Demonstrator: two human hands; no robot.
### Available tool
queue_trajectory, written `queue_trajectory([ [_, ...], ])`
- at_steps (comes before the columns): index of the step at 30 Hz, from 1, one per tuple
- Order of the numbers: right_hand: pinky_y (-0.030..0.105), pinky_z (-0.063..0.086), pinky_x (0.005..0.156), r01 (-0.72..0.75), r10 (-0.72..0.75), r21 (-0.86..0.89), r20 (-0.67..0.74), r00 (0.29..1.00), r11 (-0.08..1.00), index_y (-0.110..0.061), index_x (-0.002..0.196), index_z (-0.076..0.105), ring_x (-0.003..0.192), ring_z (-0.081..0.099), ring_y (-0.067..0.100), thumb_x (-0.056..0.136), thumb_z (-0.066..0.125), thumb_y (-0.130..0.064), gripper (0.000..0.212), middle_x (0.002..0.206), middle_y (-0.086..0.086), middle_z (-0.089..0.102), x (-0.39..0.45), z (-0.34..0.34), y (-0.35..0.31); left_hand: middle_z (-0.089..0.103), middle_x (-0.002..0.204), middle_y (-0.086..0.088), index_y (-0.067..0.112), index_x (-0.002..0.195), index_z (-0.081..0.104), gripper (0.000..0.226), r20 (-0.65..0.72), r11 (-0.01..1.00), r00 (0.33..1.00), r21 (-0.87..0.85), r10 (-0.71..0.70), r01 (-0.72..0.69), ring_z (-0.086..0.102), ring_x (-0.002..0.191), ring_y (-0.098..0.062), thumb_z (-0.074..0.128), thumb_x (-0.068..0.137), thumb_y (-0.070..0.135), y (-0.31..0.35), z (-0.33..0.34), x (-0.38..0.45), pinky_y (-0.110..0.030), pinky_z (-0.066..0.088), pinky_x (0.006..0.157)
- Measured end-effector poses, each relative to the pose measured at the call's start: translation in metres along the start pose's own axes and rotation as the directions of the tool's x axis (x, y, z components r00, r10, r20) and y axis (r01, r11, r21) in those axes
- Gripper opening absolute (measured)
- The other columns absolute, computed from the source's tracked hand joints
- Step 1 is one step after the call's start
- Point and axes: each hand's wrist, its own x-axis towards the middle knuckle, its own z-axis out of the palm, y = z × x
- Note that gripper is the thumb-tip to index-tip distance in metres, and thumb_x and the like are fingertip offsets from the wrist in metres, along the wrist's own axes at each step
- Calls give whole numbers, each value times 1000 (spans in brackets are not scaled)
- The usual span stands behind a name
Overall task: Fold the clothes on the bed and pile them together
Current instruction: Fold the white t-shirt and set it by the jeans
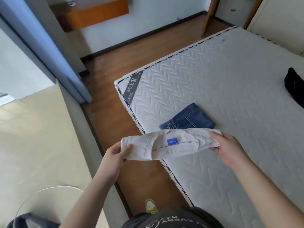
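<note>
View: head cam, looking down at a person's two bare hands over the corner of a bed.
Left grip: left hand (115, 155) clamped on the left end of a white folded shirt (166, 145); thumb on top, other fingers underneath the cloth.
Right grip: right hand (230, 150) clamped on the shirt's right end; fingers curled over the upper edge, thumb side below.
Shirt: held in the air betw. both grips as a long narrow band, stretched approx. level, left end a bit lower. A small blue tag (172, 141) sits near the middle, w/ faint script printed along the neck area. Left half hangs over the floor, right half over the mattress edge.
Jeans: folded blue jeans (189, 119) lie flat on the mattress just beyond the shirt, betw. the two grips and farther from the person. Back pocket faces up. Not touched by either hand.
Dark garment: a black clothing item (294, 86) lies on the mattress well beyond and to the right of the right grip, partly cut off by the frame edge; type can't be told.
Bed: bare quilted white mattress (213, 71), grey label at the corner beyond the left grip.
Floor: brown wood floor (115, 79) under and beyond the left grip.
Person: dark printed T-shirt and one light shoe (150, 206) seen at the bottom, below both grips.
</note>
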Motion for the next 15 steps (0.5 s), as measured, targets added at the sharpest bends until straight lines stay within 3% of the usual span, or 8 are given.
queue_trajectory([
  [3, 23, 56, 64, 0, 1, 4, -16, 1000, 1000, -6, 102, 68, 90, 69, 21, 93, 61, -14, 14, 101, 13, 72, 18, 31, -16, 73, 108, -8, 25, 108, 73, 19, -33, 1000, 999, 24, 18, -17, 68, 105, -22, 56, 100, 26, 14, -17, 19, -50, 50, 99],
  [6, 24, 55, 65, 3, -3, -3, -3, 1000, 1000, -6, 100, 68, 90, 68, 20, 93, 61, -13, 12, 100, 12, 72, 40, 56, -32, 71, 109, -12, 25, 105, 74, 19, -65, 1000, 998, 10, 15, -14, 64, 107, -35, 56, 100, 25, 25, -28, 43, -54, 46, 101],
  [11, 23, 55, 65, -22, 23, -42, 36, 999, 999, -9, 100, 70, 87, 72, 15, 92, 62, -15, 12, 95, 6, 76, 100, 81, -47, 74, 109, -1, 30, 104, 74, 19, -96, 999, 995, -30, -20, 17, 69, 104, -19, 56, 100, 26, 32, -37, 101, -40, 53, 96],
  [15, 23, 56, 66, -36, 41, -56, 80, 996, 998, -10, 100, 70, 88, 72, 16, 93, 61, -15, 12, 94, 6, 76, 156, 100, -64, 74, 107, 0, 30, 104, 75, 19, -118, 999, 992, -34, -33, 29, 70, 101, -15, 57, 99, 27, 41, -33, 153, -28, 56, 86],
])
